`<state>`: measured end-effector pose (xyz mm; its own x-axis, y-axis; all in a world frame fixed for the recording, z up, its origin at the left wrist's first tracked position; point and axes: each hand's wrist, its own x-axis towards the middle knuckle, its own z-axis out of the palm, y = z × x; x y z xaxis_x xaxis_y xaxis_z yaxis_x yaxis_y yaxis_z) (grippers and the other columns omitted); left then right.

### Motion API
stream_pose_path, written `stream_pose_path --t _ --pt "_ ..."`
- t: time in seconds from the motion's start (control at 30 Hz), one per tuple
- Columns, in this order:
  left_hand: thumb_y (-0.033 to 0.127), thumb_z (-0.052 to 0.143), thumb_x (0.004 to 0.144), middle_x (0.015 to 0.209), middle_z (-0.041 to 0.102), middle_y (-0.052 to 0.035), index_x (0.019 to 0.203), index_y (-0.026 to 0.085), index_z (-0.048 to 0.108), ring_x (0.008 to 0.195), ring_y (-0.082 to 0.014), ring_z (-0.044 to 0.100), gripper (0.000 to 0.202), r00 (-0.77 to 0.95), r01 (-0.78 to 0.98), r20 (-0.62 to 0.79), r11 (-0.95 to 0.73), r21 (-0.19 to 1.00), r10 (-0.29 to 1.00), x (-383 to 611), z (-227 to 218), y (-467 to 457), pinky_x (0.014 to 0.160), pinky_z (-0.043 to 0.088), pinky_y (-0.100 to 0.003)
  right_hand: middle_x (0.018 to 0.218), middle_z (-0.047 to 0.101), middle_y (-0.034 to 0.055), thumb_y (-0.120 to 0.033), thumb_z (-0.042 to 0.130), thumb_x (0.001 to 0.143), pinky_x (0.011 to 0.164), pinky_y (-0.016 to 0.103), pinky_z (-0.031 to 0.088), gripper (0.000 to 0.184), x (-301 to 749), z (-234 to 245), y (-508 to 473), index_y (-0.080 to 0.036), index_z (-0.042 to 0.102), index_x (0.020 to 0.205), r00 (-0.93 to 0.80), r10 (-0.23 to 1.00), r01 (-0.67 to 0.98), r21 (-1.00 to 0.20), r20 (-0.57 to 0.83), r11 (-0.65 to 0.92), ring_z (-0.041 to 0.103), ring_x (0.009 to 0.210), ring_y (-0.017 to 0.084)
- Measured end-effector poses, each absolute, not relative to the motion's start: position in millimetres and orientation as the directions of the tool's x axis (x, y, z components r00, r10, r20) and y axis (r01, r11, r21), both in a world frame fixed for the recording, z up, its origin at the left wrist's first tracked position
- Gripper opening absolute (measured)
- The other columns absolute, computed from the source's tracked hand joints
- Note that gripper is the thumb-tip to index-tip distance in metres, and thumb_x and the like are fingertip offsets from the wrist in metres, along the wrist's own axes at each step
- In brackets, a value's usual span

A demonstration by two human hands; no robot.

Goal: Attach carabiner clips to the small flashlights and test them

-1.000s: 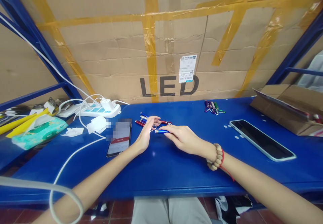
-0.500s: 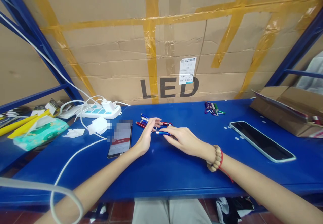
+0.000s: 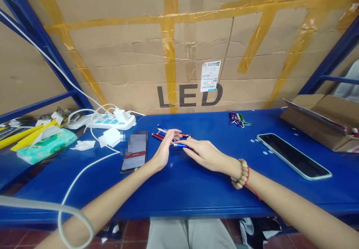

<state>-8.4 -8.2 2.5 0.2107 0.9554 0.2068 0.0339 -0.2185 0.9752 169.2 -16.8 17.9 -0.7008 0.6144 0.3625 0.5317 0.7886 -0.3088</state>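
My right hand (image 3: 206, 153) pinches a small blue metal cylinder (image 3: 181, 145), like a tiny torch, against the blue table (image 3: 182, 185). My left hand (image 3: 165, 149) meets it from the left, its fingertips on the cylinder's left end and a small ring there. Just beyond the fingers lie several more red and blue cylinders (image 3: 161, 132). A bead bracelet circles my right wrist.
A phone (image 3: 134, 153) lies left of my hands, a larger dark phone (image 3: 293, 160) to the right. Several coloured clips (image 3: 238, 120) sit at the back. A power strip (image 3: 112, 121) with white cables, a tissue pack (image 3: 46, 144) and an open cardboard box (image 3: 322, 120) flank the table.
The hands stay together on the blue cylinder, with only slight finger shifts. The camera view moved a little.
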Motion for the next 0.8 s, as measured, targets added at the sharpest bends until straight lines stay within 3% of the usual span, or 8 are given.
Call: stream_pose_path --t 0.47,0.8 --pt "0.044 0.029 0.09 0.1 0.06 -0.0066 0.101 0.02 0.055 0.099 -0.0215 0.053 0.036 0.157 0.043 0.201 -0.21 0.977 0.967 -7.2 3.5 -8.4 0.085 0.039 -0.033 0.126 0.059 0.0048 -0.027 0.035 0.097 0.098 0.034 0.045 0.035 171.3 17.9 -14.3 -0.021 0.052 0.127 -0.704 0.602 0.528 -0.288 0.378 0.799 0.055 0.116 0.018" --pt "0.043 0.029 0.09 0.101 0.06 -0.007 0.101 0.02 0.055 0.101 -0.022 0.054 0.036 0.166 0.021 0.213 -0.219 0.976 0.963 -8.8 2.1 -6.6 0.091 0.039 -0.036 0.139 0.047 0.0052 -0.024 0.031 0.098 0.103 0.034 0.042 0.039 171.1 20.3 -16.6 -0.019 0.042 0.135 -0.758 0.545 0.447 -0.324 0.358 0.834 0.046 0.126 0.017"
